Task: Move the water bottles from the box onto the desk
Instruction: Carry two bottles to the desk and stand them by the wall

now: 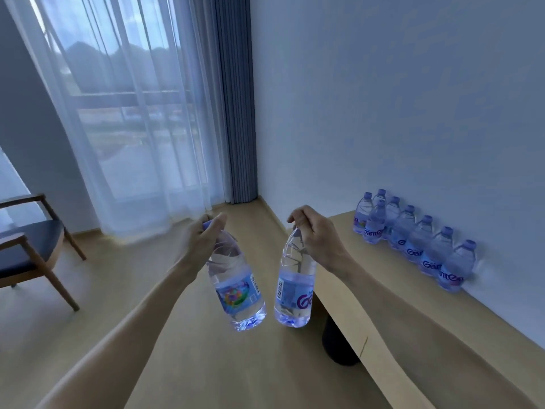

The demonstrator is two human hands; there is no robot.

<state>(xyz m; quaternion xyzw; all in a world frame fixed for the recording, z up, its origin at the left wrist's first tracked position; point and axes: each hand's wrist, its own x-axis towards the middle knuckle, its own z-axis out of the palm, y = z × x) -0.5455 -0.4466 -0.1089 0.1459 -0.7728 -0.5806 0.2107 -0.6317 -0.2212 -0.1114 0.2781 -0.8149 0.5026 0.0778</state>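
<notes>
My left hand (202,236) grips a clear water bottle (236,290) by its cap, and the bottle hangs tilted over the floor. In my right hand (317,236) hangs a second water bottle (295,290), held by its neck just left of the desk's near edge. The light wooden desk (383,278) runs along the right wall. Several more bottles (413,240) with blue labels stand upright on it in a row against the wall. The box is out of view.
A wooden chair (32,249) with a dark seat stands at the left. A sheer curtain (132,113) and a blue drape cover the window ahead. A dark round object (336,343) sits under the desk. Wooden floor lies between chair and desk.
</notes>
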